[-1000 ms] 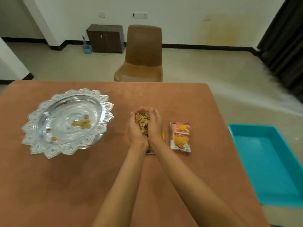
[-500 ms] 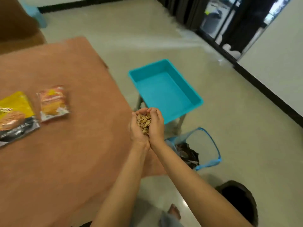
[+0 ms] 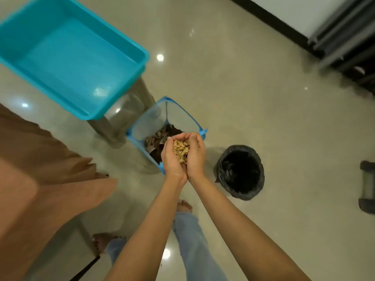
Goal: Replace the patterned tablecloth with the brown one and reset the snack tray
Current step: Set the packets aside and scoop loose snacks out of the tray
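Note:
My left hand [image 3: 172,162] and my right hand [image 3: 195,157] are pressed side by side into a cup that holds a heap of pale nut shells [image 3: 181,150]. The cupped hands hover above the near edge of a blue-framed mesh hamper [image 3: 182,116] with dark patterned cloth [image 3: 156,138] crumpled inside. The brown tablecloth [image 3: 40,179] drapes over the table corner at the left. The snack tray is out of view.
A black-lined waste bin [image 3: 240,172] stands on the floor just right of my hands. A turquoise plastic tub [image 3: 69,55] rests on a stool at upper left. My bare feet and jeans show below. Dark curtains hang at the upper right.
My view swung from the table and snack tray rightward and down to the floor. My cupped hands carried the shells off the table to above the hamper, beside the bin.

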Available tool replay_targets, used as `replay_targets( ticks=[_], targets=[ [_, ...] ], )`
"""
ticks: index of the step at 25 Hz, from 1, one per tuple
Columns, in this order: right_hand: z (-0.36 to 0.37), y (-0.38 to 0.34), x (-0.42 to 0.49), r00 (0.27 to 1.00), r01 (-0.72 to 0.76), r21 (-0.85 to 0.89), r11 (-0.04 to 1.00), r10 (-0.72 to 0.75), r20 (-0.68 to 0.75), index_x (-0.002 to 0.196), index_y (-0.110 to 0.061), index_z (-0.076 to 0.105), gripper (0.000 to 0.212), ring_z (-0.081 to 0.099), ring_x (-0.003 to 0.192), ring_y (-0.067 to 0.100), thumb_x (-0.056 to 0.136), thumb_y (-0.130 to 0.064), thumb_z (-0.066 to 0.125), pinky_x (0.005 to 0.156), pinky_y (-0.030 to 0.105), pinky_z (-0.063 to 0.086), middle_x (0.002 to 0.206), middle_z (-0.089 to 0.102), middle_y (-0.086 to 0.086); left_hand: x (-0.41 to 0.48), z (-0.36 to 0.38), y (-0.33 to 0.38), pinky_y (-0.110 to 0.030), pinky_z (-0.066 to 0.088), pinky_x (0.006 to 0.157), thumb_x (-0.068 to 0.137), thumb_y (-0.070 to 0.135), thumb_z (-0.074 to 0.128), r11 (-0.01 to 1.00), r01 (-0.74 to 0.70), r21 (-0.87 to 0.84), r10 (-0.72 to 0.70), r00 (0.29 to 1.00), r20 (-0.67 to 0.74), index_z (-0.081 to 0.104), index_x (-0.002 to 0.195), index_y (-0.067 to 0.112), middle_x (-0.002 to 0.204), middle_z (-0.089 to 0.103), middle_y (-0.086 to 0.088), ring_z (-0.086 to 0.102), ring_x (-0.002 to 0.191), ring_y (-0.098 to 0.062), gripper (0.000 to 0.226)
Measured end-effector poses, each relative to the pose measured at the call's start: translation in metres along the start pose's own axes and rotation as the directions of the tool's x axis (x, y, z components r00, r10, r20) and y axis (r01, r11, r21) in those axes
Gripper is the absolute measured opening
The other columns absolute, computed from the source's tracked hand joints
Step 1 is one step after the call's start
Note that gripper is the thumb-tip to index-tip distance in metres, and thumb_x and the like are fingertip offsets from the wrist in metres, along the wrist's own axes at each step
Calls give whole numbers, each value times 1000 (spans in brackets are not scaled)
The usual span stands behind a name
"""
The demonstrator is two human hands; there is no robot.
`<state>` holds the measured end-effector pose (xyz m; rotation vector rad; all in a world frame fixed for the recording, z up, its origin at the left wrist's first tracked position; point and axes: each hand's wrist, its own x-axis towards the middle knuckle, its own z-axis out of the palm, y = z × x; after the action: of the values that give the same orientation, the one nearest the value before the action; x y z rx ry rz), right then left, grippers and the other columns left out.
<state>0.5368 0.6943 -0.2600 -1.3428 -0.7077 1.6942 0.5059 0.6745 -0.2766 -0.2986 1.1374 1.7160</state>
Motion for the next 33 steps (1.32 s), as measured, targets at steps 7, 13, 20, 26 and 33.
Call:
replay_targets(
  ticks=[7, 13, 20, 26, 33],
  targets=[
    [-147, 3, 54, 937, -22, 100, 995, 56, -346, 78, -6, 54, 25, 61, 67, 10, 95, 0, 38, 65, 24, 50, 74, 60, 5, 8, 46, -147, -27, 54, 74, 98, 17, 39, 916, 220, 336, -255, 965, 63, 64, 86, 9, 85, 66, -5, 65, 81, -15, 29],
    [-257, 31, 94, 759, -237, 349, 907, 397, -517, 85, -6, 67, 22, 64, 84, 24, 90, -11, 46, 78, 38, 53, 87, 66, 13, 26, 62, -257, -39, 56, 82, 92, 14, 50, 631, 388, 672, -458, 885, -82, 68, 92, 14, 98, 68, -12, 67, 94, -28, 18],
    [-310, 49, 129, 590, -159, 706, 690, 640, -492, 103, 1, 63, 34, 63, 98, 32, 98, -20, 37, 96, 44, 49, 102, 66, 19, 54, 64, -324, -41, 56, 84, 95, 35, 48, 474, 544, 692, -558, 794, -242, 63, 111, 13, 104, 68, -14, 67, 95, -28, 31],
    [-316, 38, 133, 598, -78, 748, 659, 632, -494, 122, -5, 53, 32, 58, 99, 27, 102, -21, 34, 84, 34, 46, 111, 59, 13, 51, 80, -326, -28, 49, 74, 101, 41, 34, 484, 584, 651, -582, 771, -259, 48, 132, 14, 112, 60, -9, 59, 90, -20, 43],
    [-299, 13, 115, 663, -27, 737, 675, 564, -492, 146, -10, 32, 49, 31, 139, 26, 102, -32, 30, 108, 35, 29, 151, 34, 9, 36, 97, -309, -39, 25, 112, 96, 61, 14, 528, 584, 617, -603, 769, -212, 25, 149, 18, 154, 27, -7, 29, 139, -25, 69]
  ],
)
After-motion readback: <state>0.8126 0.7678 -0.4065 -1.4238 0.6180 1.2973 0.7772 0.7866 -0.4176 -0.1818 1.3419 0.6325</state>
